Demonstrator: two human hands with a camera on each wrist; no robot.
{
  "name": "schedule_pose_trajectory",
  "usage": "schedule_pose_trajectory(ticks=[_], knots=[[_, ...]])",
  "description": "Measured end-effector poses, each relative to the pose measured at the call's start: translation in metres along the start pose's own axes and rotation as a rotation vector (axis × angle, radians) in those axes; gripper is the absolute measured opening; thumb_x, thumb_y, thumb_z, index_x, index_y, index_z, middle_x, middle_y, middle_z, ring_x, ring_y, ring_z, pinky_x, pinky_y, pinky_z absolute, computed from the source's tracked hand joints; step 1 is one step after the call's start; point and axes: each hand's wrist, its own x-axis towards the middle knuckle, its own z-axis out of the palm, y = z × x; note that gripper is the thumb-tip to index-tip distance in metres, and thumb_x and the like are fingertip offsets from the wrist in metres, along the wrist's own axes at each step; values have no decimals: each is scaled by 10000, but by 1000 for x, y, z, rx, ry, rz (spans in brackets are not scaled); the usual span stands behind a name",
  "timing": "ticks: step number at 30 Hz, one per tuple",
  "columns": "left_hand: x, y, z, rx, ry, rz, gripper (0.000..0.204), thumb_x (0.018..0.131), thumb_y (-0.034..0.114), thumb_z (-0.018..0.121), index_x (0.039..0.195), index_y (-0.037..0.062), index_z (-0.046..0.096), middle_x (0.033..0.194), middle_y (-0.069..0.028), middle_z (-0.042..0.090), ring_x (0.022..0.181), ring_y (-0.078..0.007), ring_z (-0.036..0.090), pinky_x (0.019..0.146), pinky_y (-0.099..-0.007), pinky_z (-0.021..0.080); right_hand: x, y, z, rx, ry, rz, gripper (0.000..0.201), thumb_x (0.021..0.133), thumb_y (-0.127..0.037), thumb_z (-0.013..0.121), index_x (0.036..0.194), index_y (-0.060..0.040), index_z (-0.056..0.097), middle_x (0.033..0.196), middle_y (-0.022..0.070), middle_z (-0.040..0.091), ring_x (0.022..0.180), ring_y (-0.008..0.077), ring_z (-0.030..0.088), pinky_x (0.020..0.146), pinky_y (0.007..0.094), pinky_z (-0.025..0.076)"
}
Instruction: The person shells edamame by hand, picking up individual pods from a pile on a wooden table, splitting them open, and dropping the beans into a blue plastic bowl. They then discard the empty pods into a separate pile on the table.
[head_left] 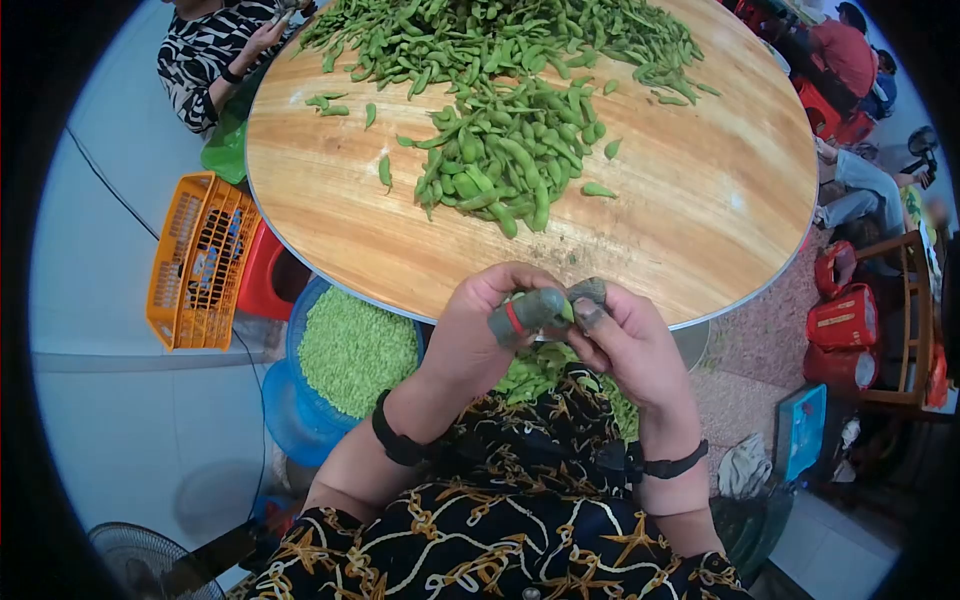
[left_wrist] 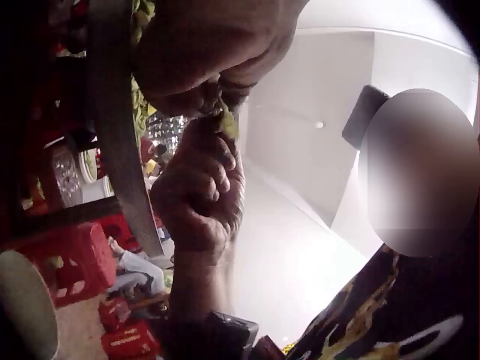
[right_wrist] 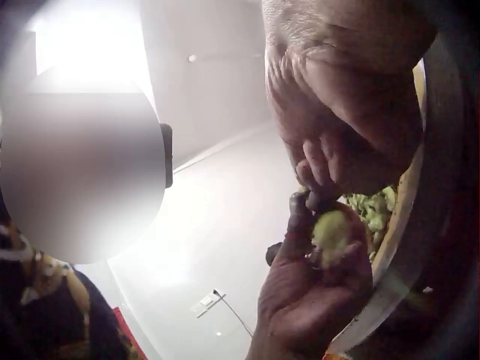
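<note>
Above the lap, close to the table's near edge, both hands meet at a green soybean pod. The left hand pinches it; its thumb wears a dark grey cover with a red band. From the other side the right hand grips the pod, with dark, stained covers on the fingertips. In the right wrist view, pale green beans lie in the curled left palm. Ahead on the table a small heap of soybean pods lies before a larger pile.
The round wooden table has a few loose pods scattered on it. A blue basin of shelled beans stands below left, by an orange crate and a red stool. Empty hulls lie at the lap. Another person sits far left.
</note>
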Motion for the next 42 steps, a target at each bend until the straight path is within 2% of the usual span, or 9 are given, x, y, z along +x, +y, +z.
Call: schedule_pose_trajectory(ticks=[5, 9, 14, 18, 23, 30, 35, 38, 42], knots=[[-2, 10, 16, 16, 178, -15, 119, 800, 68, 610, 899, 34, 554, 798, -22, 584, 652, -62, 520, 547, -166, 379, -12, 2, 3, -3, -44, -63, 224, 965, -194, 387, 861, -34, 503, 624, -40, 452, 526, 36, 363, 482, 186, 296], [-3, 8, 17, 113, 172, -5, 82, 827, 65, 602, 888, 28, 562, 792, -27, 590, 700, -79, 540, 618, -210, 434, -10, 5, -2, -115, -89, -66, 222, 961, -165, 382, 830, -33, 503, 613, -38, 450, 521, 39, 364, 478, 193, 301], [-3, 3, 20, 242, 137, 76, 122, 835, 111, 614, 899, 10, 590, 827, 1, 585, 688, -46, 504, 592, -189, 403, -10, 11, 7, -222, 65, -192, 240, 952, -131, 393, 761, -33, 499, 582, -35, 438, 501, 35, 354, 457, 197, 285], [-2, 7, 8, 184, 24, -36, 131, 845, 141, 609, 902, 23, 600, 841, 4, 587, 677, -34, 490, 565, -173, 370, -11, 16, 7, -190, 51, -157, 208, 951, -133, 402, 801, -36, 508, 598, -29, 453, 485, 35, 343, 445, 195, 276], [-3, 6, 4, 134, -67, -63, 127, 824, 127, 613, 887, 20, 589, 827, -25, 572, 644, -48, 482, 531, -165, 348, -14, 8, 9, 301, 13, 109, 156, 943, -147, 432, 909, -24, 523, 642, -7, 497, 461, 37, 343, 429, 184, 275], [-6, 10, 12, 59, 93, -87, 111, 832, 123, 605, 888, 33, 574, 788, 12, 557, 608, -32, 462, 530, -156, 340, -13, 7, 8, 190, -80, -15, 191, 949, -154, 408, 904, -7, 522, 648, -3, 491, 480, 41, 370, 440, 185, 289], [-9, 4, 10, 318, 174, -4, 61, 860, 58, 565, 893, 7, 574, 796, 12, 567, 721, -43, 508, 646, -200, 431, -8, 15, 6, -58, -40, -37, 190, 948, -138, 395, 888, -10, 522, 645, -8, 482, 504, 37, 375, 457, 178, 295], [-8, -3, 7, 495, 103, 162, 48, 868, 85, 560, 892, 44, 562, 768, 44, 544, 631, -8, 446, 540, -154, 341, -7, 14, 10, 4, -29, -10, 186, 947, -132, 394, 888, -10, 522, 651, -2, 493, 503, 37, 378, 463, 176, 302], [-12, 9, 13, 509, 135, 73, 57, 871, 87, 556, 891, 34, 556, 774, 39, 539, 665, -20, 463, 578, -165, 368, -9, 6, 13, 110, -41, 17, 183, 946, -126, 393, 887, -10, 521, 651, 0, 498, 499, 35, 379, 463, 176, 307]])
